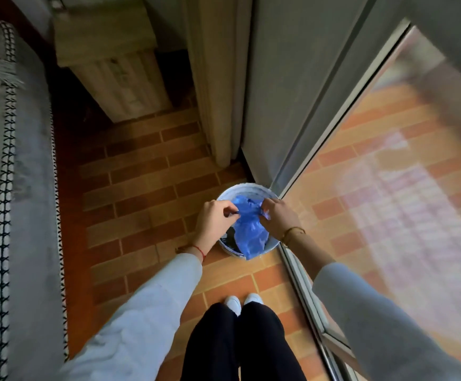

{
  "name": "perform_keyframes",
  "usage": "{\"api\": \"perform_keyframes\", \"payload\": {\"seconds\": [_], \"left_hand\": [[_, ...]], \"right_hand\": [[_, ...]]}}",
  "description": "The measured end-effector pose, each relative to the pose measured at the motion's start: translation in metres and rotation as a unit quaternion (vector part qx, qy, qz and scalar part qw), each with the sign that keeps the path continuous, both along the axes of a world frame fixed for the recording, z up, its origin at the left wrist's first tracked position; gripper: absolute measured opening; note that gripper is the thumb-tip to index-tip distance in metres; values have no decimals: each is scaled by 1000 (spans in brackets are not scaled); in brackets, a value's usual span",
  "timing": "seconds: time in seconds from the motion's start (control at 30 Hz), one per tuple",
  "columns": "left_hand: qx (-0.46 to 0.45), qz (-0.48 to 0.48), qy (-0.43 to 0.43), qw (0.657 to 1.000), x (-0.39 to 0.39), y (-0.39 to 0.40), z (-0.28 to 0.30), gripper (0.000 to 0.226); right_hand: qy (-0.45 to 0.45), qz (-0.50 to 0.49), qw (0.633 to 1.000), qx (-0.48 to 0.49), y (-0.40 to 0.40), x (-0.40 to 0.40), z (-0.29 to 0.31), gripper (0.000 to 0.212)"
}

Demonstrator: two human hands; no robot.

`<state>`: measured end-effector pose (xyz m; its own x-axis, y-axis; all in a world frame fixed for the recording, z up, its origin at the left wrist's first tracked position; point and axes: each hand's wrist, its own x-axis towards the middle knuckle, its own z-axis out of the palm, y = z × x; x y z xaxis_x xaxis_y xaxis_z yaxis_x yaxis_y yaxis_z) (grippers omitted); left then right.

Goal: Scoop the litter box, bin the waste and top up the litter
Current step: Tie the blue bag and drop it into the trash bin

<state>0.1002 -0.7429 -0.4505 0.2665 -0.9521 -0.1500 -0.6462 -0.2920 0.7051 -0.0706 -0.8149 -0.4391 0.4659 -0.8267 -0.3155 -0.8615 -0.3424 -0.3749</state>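
dark trousers (240,345) and white shoes (242,300) of the person are nearest, on the brick-pattern floor (147,193). going left to right: the left hand (215,220) pinches one edge of the blue plastic bag (250,229) with curled fingers, and the right hand (277,217) pinches the other edge. the bag is over the small white bin (247,188), which stands beside the sliding door track (300,273). its long axis runs from the far rim toward the person, and the near end hangs over the near rim. probably the thin plastic could tear if the hands pull apart too strongly, or an edge could slip and the bag fall inside the bin.
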Motion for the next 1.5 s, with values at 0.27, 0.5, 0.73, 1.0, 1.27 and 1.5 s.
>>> {"api": "perform_keyframes", "payload": {"seconds": [0.27,0.5,0.73,1.0,1.27,1.5], "left_hand": [[56,-2,44,997,-14,-6,-94,12],[55,-44,-44,997,-11,9,-36,32],[-18,-58,-125,990,-1,23,102,35],[-77,-41,-131,988,-5,48,229,43],[-93,-99,-155,978,-5,62,285,42],[-181,-212,-175,944,9,56,323,39]], "right_hand": [[47,4,998,33,-4,-7,-92,31],[22,-24,998,48,4,-27,-36,45],[-38,-43,998,21,14,-38,97,49],[-85,-47,995,-32,31,-49,225,47],[-76,-85,990,-86,67,-59,285,46],[-78,-209,962,-155,125,-64,323,43]]}}
